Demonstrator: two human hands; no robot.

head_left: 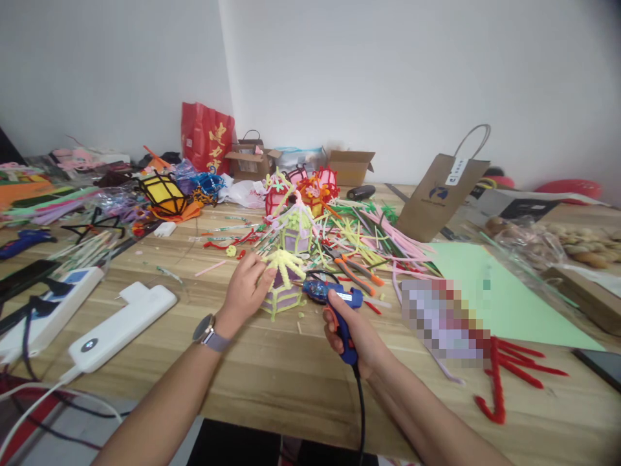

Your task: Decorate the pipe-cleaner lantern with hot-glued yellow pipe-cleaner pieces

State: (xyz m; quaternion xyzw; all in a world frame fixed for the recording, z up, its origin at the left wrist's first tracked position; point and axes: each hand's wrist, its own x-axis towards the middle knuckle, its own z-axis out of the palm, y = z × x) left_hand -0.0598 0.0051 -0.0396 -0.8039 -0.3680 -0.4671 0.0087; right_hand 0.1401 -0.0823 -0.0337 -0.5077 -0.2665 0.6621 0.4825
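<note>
A small lantern point(283, 299) with yellow-green fuzzy edges and purple panels stands on the wooden table, topped by a yellow piece point(283, 262) with drooping arms. My left hand point(248, 285) pinches the left side of that top piece between thumb and fingers. In my right hand point(342, 320) is a blue glue gun point(347, 296), its nozzle pointing left and touching or very close to the lantern's right side. Directly behind stands another lantern point(297, 233) in yellow-green and purple.
Pliers point(356, 272) with orange and grey handles lie behind the glue gun. A white power bank point(123, 327) and power strip point(53, 310) are at the left. A paper bag point(441, 194) and green sheet point(504, 291) are at the right. The gun's cord point(361, 414) hangs toward me.
</note>
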